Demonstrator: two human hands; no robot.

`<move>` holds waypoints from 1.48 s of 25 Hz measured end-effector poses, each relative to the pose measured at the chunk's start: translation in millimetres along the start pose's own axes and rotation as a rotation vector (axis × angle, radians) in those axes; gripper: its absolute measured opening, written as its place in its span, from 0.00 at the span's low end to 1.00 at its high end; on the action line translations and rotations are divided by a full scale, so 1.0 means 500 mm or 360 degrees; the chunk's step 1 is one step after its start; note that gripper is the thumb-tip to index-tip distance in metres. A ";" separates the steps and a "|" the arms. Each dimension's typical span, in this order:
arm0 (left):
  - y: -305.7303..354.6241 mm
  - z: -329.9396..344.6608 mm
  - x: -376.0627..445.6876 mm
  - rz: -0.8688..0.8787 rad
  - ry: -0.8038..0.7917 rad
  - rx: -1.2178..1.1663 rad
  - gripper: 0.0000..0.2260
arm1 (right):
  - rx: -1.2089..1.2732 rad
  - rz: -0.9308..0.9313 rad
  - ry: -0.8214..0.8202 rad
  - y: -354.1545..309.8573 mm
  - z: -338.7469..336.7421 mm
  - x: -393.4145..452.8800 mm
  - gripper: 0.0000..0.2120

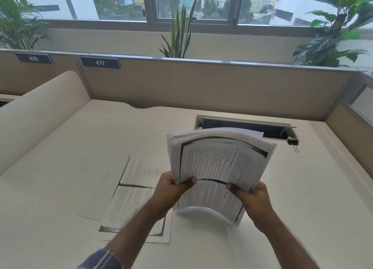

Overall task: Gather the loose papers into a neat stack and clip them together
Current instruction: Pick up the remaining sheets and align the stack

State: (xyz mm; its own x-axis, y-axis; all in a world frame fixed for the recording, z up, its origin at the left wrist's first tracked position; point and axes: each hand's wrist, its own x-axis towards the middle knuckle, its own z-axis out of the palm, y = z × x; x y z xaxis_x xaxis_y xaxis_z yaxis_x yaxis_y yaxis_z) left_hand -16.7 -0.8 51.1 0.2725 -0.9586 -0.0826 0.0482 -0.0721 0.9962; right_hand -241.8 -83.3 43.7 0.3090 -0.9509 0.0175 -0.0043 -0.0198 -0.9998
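Observation:
A thick bundle of printed papers (218, 163) is held up above the desk, bowed and tilted toward me, its sheet edges uneven at the top. My left hand (171, 190) grips its left edge with the thumb on the front page. My right hand (252, 198) grips the lower right edge the same way. Loose photocopied sheets (133, 198) lie flat on the desk under my left forearm, overlapping and askew. A black binder clip (293, 142) rests on the desk at the right, beside the cable slot.
The white desk (60, 178) is bounded by a beige partition (201, 87) at the back and right. An open cable slot (242, 127) is cut into the desk behind the bundle. A rounded divider (40, 115) rises on the left.

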 end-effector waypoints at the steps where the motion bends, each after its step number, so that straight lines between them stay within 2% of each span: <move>1: -0.010 0.000 0.000 -0.0036 -0.0005 0.0057 0.09 | -0.0014 0.0027 -0.0039 0.007 0.001 -0.002 0.13; 5: -0.059 0.009 -0.009 -0.0088 -0.0028 0.0226 0.09 | -0.0156 0.0251 -0.0192 0.055 -0.005 -0.019 0.14; 11: -0.074 0.006 -0.009 -0.0131 -0.0021 0.0166 0.09 | -0.0153 0.0278 -0.0019 0.077 0.006 -0.026 0.08; 14: -0.088 -0.015 -0.006 -0.0220 -0.0078 0.0195 0.09 | -0.0128 0.0356 -0.0136 0.084 0.009 -0.031 0.09; 18: -0.093 -0.042 -0.005 -0.0341 -0.0203 0.0430 0.17 | -0.0116 0.0367 -0.0103 0.099 0.013 -0.040 0.12; 20: -0.087 -0.062 0.000 -0.0361 -0.0045 0.0585 0.21 | -0.0074 0.0351 -0.0078 0.094 0.018 -0.031 0.14; 24: -0.107 -0.153 0.026 -0.0357 0.0566 0.1038 0.20 | 0.0144 0.0442 0.0010 0.076 0.025 -0.007 0.14; 26: -0.117 -0.212 0.033 -0.0401 0.0753 0.1329 0.21 | 0.0251 0.0490 0.0042 0.070 0.025 -0.001 0.13; 28: -0.122 -0.276 0.037 -0.0552 0.0794 0.1639 0.28 | 0.0299 0.0511 0.0034 0.067 0.026 0.002 0.13; 31: -0.127 -0.355 0.042 -0.0900 0.0681 0.1880 0.47 | 0.0294 0.0517 0.0008 0.064 0.031 0.003 0.13; 32: -0.128 -0.369 0.045 -0.0964 0.0646 0.1937 0.51 | 0.0289 0.0519 -0.0002 0.063 0.035 0.003 0.14; 34: -0.125 -0.377 0.054 -0.1019 0.0622 0.2009 0.52 | 0.0283 0.0527 -0.0030 0.063 0.041 0.003 0.14; 37: -0.125 -0.369 0.070 -0.1064 0.0663 0.1805 0.45 | 0.0289 0.0550 -0.0045 0.060 0.049 0.002 0.14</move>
State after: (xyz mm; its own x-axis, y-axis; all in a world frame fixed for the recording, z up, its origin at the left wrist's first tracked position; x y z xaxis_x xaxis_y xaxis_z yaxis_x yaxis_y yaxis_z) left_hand 167.3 21.0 -18.7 0.7819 -0.5153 -0.3508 -0.4641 -0.8569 0.2242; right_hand -218.4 -77.4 13.3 0.3447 -0.8831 -0.3184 0.0550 0.3576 -0.9322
